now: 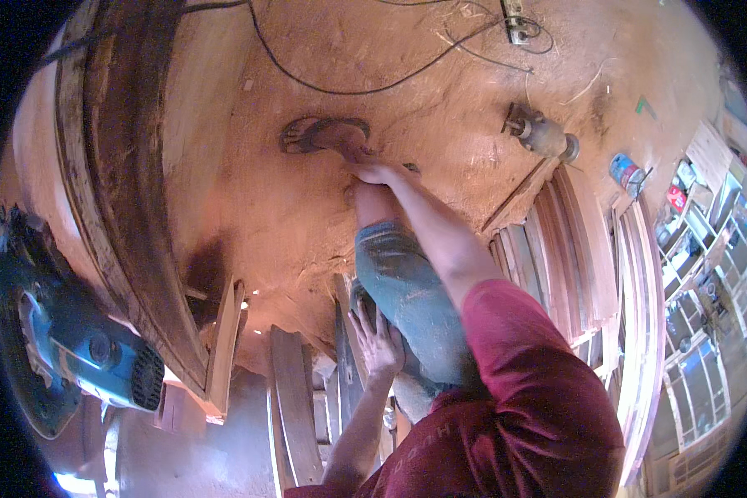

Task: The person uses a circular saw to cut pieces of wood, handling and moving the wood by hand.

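Note:
My right arm reaches down along my bent leg, and my right hand (373,173) grips the lower leg (375,205) just above the foot. Part of its fingers is hidden behind the leg. The foot (353,143) wears a dark sandal (300,137) on the dusty floor. Farther back, my left hand (378,345) lies with spread fingers against my other leg, beside the dusty blue-green shorts (411,282). No tool is visible in that hand.
A teal power saw (112,357) stands at the left beside a long dark wooden beam (133,166). Stacked boards (568,249) lie right. A motor-like power tool (544,137), blue can (627,173), black cable (332,89) and socket strip (516,23) are on the floor (241,158).

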Tool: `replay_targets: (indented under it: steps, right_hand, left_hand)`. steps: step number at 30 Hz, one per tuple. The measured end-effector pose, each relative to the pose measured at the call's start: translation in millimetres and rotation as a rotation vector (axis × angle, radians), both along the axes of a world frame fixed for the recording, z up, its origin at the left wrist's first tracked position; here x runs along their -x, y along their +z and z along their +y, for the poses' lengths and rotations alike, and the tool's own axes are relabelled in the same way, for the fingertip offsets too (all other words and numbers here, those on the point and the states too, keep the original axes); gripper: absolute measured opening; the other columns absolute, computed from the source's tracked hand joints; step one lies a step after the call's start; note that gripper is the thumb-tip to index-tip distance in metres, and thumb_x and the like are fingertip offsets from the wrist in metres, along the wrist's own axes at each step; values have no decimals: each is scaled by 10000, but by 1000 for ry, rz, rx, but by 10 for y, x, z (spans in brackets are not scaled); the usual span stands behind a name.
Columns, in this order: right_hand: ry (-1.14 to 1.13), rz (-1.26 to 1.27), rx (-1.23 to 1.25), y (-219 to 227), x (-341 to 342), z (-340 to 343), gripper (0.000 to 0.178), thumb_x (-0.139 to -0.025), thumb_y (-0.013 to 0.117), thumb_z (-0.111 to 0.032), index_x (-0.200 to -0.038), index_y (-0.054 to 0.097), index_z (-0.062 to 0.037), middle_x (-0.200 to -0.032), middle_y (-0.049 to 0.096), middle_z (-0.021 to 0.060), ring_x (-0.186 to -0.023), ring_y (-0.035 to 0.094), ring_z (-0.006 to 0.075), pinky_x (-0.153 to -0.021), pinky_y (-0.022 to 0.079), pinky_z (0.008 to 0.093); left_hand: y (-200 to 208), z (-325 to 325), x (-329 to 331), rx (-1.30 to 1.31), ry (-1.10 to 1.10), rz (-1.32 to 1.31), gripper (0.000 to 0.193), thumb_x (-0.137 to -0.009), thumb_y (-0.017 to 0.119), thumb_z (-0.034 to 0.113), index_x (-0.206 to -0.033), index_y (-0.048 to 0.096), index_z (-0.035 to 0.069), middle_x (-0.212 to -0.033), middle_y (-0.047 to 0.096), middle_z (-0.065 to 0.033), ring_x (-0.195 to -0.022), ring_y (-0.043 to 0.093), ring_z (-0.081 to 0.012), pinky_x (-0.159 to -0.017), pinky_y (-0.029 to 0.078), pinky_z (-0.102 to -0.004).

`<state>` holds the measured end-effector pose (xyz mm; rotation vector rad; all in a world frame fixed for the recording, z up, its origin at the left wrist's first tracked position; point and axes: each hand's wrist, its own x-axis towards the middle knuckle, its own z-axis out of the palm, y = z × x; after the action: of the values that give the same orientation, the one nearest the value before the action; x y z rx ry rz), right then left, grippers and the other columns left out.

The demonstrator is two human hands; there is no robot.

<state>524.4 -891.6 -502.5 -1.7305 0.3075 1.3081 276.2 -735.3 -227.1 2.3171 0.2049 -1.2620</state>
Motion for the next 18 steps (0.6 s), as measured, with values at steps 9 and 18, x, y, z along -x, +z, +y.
replay_targets:
  steps: [9, 18]
  right_hand:
    - [-10, -23, -150, 1017, 335, -99, 800, -1003, 413, -614, -1511, 352, 1, -1613, 302, 163, -1525, 242, 286, -1270, 157, 423]
    - [707, 28, 473, 1760, 1791, -2114, 258, -858, 688, -238, -1054, 754, -84, -1075, 732, 189, -1014, 709, 356, -869, 568, 478]
  left_hand:
    - [5, 44, -89, -15, -52, -6, 630, -936, 493, 210, -1541, 388, 66, -1631, 185, -296, -1482, 87, -598, -1219, 171, -630]
    - [416, 102, -308, 69, -267, -43, 542, -991, 505, 238, -1513, 457, 99, -1630, 302, -196, -1533, 187, -430, -1240, 189, -562]
